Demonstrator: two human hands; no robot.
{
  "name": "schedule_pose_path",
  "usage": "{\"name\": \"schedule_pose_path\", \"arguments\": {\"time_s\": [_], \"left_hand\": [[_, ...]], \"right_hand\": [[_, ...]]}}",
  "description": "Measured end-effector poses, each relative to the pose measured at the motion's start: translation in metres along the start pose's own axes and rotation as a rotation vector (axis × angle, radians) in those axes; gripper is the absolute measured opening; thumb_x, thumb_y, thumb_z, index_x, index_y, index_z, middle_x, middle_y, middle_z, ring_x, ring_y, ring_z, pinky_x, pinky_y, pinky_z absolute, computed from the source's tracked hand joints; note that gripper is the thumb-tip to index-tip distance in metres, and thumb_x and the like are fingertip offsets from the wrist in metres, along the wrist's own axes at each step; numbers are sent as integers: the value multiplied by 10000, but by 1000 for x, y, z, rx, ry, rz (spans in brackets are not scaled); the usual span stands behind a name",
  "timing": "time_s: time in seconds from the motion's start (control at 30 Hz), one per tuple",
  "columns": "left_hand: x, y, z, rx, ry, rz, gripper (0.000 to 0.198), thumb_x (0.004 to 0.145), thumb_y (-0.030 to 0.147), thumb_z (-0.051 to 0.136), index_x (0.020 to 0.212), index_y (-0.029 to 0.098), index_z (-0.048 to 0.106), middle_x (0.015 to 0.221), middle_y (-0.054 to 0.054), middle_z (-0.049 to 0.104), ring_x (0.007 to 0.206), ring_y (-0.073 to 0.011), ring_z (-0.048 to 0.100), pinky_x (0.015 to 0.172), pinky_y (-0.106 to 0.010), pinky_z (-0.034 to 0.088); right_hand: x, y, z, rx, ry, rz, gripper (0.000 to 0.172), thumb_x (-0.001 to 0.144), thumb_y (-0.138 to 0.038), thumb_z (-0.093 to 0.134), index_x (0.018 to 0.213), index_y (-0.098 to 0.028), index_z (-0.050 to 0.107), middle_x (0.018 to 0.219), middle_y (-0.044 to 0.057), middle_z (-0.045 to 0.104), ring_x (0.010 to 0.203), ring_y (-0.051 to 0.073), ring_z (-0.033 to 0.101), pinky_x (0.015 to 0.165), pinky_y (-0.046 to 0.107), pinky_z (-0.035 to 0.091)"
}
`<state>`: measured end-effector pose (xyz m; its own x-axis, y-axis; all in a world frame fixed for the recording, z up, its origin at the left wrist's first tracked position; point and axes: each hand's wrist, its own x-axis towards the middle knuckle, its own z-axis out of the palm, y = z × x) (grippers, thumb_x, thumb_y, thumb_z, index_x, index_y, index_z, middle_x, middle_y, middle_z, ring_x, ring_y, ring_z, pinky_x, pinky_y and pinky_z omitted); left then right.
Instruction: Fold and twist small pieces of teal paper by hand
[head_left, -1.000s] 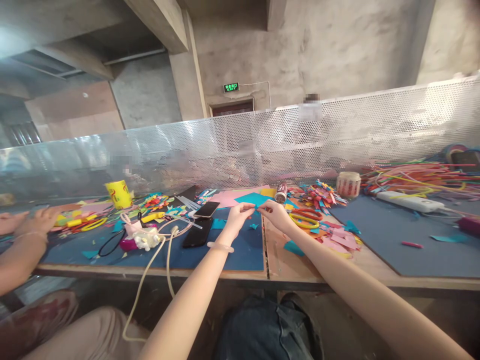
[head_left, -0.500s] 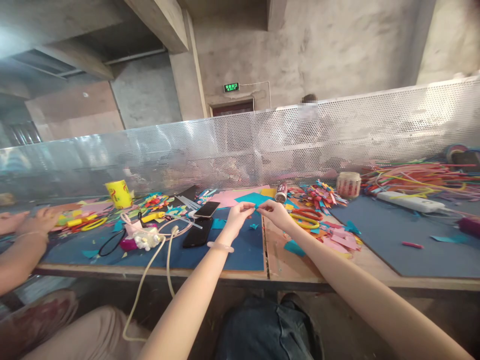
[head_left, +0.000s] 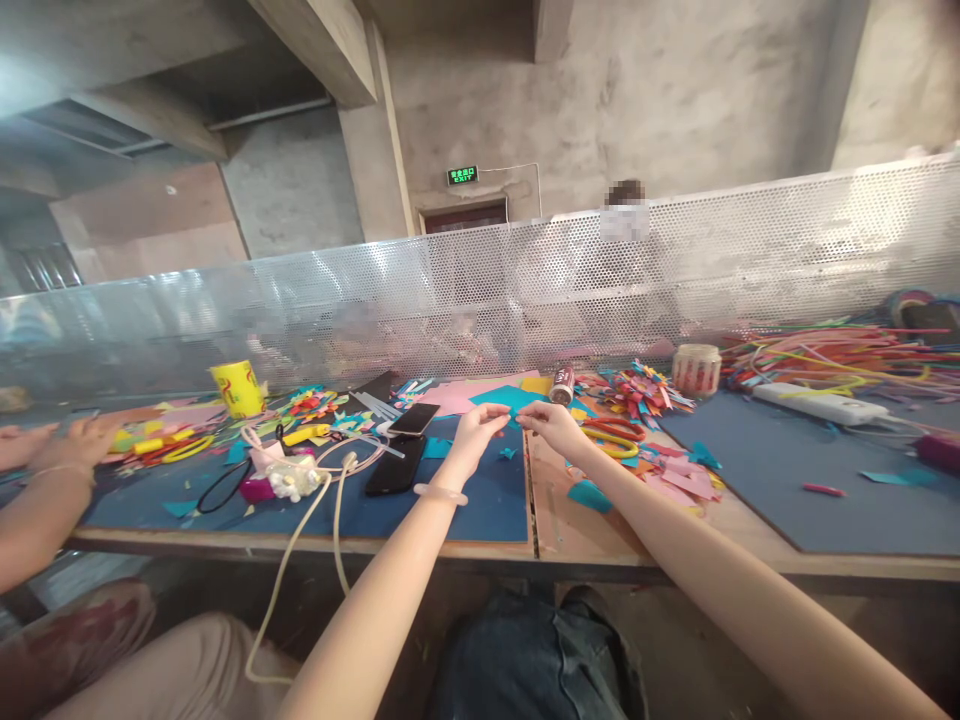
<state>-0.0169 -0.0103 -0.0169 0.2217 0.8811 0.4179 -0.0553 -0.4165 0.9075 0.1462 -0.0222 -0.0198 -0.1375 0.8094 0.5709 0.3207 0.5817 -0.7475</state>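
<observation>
My left hand (head_left: 481, 430), a pale bangle on its wrist, and my right hand (head_left: 553, 425) meet fingertip to fingertip above the table. Both are pinched on a small piece of blue paper (head_left: 514, 416), mostly covered by the fingers. Behind them lie a blue paper sheet (head_left: 499, 395) and a pink sheet (head_left: 450, 397). A folded blue scrap (head_left: 508, 454) rests just below my hands. Beside my right hand are yellow-handled scissors (head_left: 619, 448) and a brown bottle (head_left: 562, 384).
Two phones (head_left: 397, 466) lie left, near a charging cable (head_left: 334, 500) and a yellow tub (head_left: 238, 388). To the right are pink scraps (head_left: 686, 478), a glass jar (head_left: 697, 370), a white power strip (head_left: 821, 403) and coloured strips (head_left: 840, 355). Another person's arm (head_left: 52, 500) reaches in from the left.
My hands stay almost in place, with slight finger movement around the blue paper. A person beyond the perforated panel has shifted a little to the right.
</observation>
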Motion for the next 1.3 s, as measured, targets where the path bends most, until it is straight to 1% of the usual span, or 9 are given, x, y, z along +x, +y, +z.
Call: {"name": "schedule_pose_path", "arguments": {"time_s": [0.1, 0.23, 0.43, 0.6, 1.0, 1.3], "left_hand": [[0, 0, 0, -1, -1, -1, 273, 650, 307, 643, 865, 142, 614, 872, -62, 610, 742, -122, 562, 624, -223, 450], [1, -1, 0, -5, -2, 2, 268, 648, 308, 644, 860, 146, 617, 868, -58, 611, 747, -124, 563, 622, -223, 448], [1, -2, -1, -10, 24, 22, 254, 655, 296, 637, 855, 140, 616, 837, -51, 606, 714, -119, 558, 618, -230, 449], [-1, 1, 0, -9, 17, 19, 231, 654, 278, 638, 836, 138, 618, 819, -46, 607, 710, -117, 556, 629, -234, 454], [1, -1, 0, -42, 24, 34, 225, 652, 260, 643, 835, 132, 618, 823, -55, 601, 742, -132, 562, 643, -255, 477], [1, -1, 0, -52, 26, 28, 223, 649, 260, 642, 831, 132, 620, 833, -61, 607, 734, -132, 569, 650, -262, 479]], "right_hand": [[1, 3, 0, 9, -6, 11, 287, 705, -410, 560, 796, -144, 620, 675, 19, 598, 607, 120, 512, 579, 255, 417], [1, 4, 1, 21, -10, 4, 287, 726, -405, 537, 816, -144, 614, 700, 28, 601, 653, 133, 535, 593, 260, 424], [-1, -4, 2, -1, 38, 18, 319, 688, -420, 584, 852, -150, 622, 734, 31, 613, 640, 124, 521, 608, 261, 423], [-3, -10, 2, 6, 63, -20, 290, 679, -410, 593, 800, -148, 621, 759, 39, 614, 665, 127, 522, 631, 263, 415], [-3, -7, 3, -26, 93, -50, 225, 696, -370, 568, 754, -154, 594, 686, 20, 591, 657, 131, 519, 635, 267, 409], [-3, -9, 5, -22, 88, -52, 222, 686, -350, 576, 773, -147, 598, 712, 32, 594, 677, 139, 529, 644, 274, 419]]}}
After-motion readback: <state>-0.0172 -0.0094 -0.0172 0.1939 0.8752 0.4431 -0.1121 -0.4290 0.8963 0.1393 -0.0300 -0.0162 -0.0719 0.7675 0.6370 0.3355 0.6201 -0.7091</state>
